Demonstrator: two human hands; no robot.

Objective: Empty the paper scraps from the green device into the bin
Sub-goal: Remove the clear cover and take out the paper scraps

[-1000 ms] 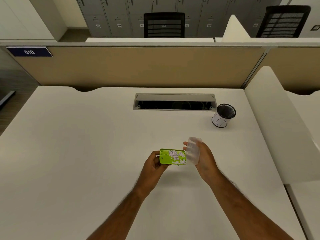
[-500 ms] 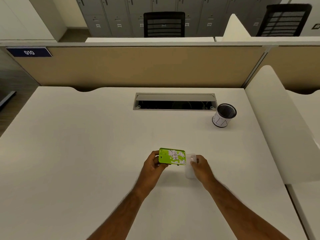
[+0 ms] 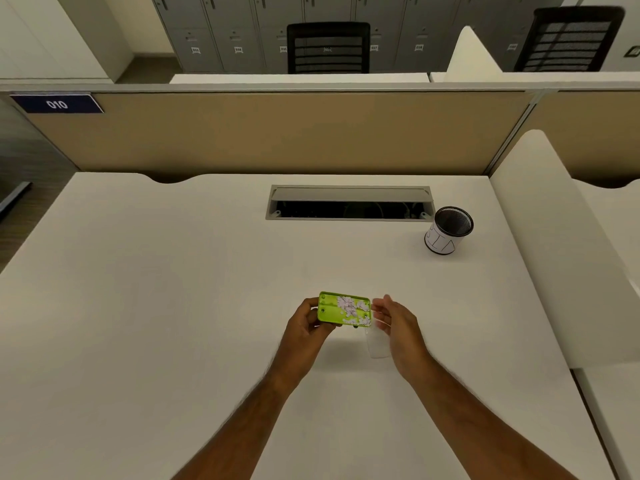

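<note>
- The left hand (image 3: 306,322) was closed around the left end of the green device (image 3: 344,309), thumb on the near edge and fingers curled behind, holding it just above the tabletop (image 3: 173,306).
- The green device was a flat rectangular plastic tray with rounded corners, its open face turned up toward the camera; small round holes showed along its left end.
- Paper scraps (image 3: 351,308), small pale round chips, lay scattered inside the device, mostly over its right half.
- The right hand (image 3: 398,323) was loosely open, fingers spread and slightly curled, its fingertips just beside the right end of the device; whether they touched it could not be told.
- A clear plastic cover (image 3: 377,344), translucent and roughly rectangular, sat under the right hand's fingers, against the tabletop; whether the hand gripped it or merely rested on it could not be told.
- The bin (image 3: 449,230), a small cylindrical black mesh cup wrapped in a white paper label with hand-drawn letters, stood upright on the tabletop, well apart from both hands, to the right and farther back.
- The tabletop was smooth, matte and off-white, with a grey rectangular cable slot (image 3: 349,204) just left of the bin.
</note>
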